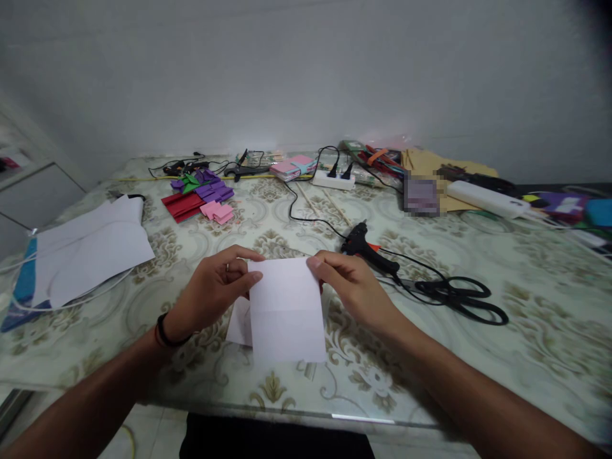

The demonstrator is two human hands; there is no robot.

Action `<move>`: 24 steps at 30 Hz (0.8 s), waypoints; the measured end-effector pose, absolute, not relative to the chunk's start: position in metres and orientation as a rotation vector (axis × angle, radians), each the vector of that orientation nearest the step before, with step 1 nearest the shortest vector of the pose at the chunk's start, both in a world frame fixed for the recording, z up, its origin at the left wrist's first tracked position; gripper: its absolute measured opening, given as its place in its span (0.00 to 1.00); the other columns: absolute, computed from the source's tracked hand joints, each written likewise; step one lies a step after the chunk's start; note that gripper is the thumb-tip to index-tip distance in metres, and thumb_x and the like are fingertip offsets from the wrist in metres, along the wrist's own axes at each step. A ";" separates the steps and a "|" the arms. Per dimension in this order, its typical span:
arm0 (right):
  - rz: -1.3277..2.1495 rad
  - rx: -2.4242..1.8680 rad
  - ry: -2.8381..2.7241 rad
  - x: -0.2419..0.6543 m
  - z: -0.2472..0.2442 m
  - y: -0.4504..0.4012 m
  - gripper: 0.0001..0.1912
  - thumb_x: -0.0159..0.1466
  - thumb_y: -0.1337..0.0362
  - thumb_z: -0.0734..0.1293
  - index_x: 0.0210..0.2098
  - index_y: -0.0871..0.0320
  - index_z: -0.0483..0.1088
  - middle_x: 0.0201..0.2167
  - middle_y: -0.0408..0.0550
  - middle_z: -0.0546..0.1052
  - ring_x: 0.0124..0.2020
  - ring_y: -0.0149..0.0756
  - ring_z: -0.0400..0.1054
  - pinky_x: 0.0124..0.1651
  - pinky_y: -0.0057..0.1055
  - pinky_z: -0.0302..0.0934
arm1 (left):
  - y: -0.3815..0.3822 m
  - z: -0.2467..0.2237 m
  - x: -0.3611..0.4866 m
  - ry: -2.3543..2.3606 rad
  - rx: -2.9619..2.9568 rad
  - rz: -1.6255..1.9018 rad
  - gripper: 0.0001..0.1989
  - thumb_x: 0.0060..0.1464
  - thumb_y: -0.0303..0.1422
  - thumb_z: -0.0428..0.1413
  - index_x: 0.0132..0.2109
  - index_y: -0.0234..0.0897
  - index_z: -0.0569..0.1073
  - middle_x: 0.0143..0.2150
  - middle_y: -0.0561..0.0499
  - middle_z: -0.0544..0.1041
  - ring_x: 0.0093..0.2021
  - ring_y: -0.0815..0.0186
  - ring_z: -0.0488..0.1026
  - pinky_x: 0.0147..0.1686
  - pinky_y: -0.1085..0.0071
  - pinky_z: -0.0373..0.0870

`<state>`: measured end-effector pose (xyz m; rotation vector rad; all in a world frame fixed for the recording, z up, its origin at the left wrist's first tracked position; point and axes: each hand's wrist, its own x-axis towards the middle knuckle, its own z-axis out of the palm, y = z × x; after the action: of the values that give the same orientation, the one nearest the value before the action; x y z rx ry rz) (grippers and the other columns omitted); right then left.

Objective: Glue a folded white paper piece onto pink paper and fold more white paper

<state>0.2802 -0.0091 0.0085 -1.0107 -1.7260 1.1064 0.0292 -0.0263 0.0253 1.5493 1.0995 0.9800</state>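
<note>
A white sheet of paper [287, 319] with a crease across it is held up by its top corners. My left hand [224, 284] pinches the upper left corner between thumb and fingers. At the upper right corner my right hand [347, 284] pinches the same sheet. Another white paper piece [240, 325] lies on the table behind the sheet's lower left, partly hidden. To the right of my right hand are a black glue gun [368, 250] with its cord and black-handled scissors [452, 294].
White sheets [93, 248] lie at the left on a blue packet. Folded red paper [182, 205], purple paper [214, 191] and pink paper [217, 211] sit behind. A power strip [333, 181] and thin sticks are at the back of the patterned table [272, 389].
</note>
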 end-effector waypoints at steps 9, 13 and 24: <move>1.190 -1.094 -1.945 0.273 0.008 -0.016 0.24 0.71 0.50 0.62 0.23 0.56 0.63 0.20 0.39 0.61 0.24 0.31 0.55 0.28 0.30 0.48 | -0.026 0.025 0.034 1.087 1.750 0.616 0.07 0.61 0.35 0.60 0.39 0.36 0.77 0.31 0.54 0.75 0.30 0.71 0.68 0.27 0.77 0.60; 1.206 -1.066 -2.009 0.276 0.010 -0.015 0.23 0.71 0.50 0.62 0.25 0.57 0.67 0.23 0.40 0.65 0.26 0.31 0.57 0.29 0.29 0.51 | -0.027 0.025 0.034 1.085 1.732 0.603 0.11 0.63 0.38 0.58 0.38 0.35 0.74 0.28 0.56 0.72 0.27 0.72 0.64 0.26 0.76 0.57; 1.274 -0.886 -2.247 0.265 -0.001 -0.025 0.22 0.72 0.53 0.63 0.24 0.58 0.67 0.21 0.38 0.62 0.24 0.28 0.54 0.28 0.28 0.48 | -0.036 0.019 0.050 1.035 2.022 0.496 0.10 0.65 0.32 0.53 0.35 0.36 0.74 0.26 0.57 0.74 0.26 0.72 0.66 0.27 0.76 0.59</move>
<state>0.2649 -0.0253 -0.0010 -0.8864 -2.2475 1.2745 0.0504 -0.0358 0.0194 2.0217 1.0354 0.4956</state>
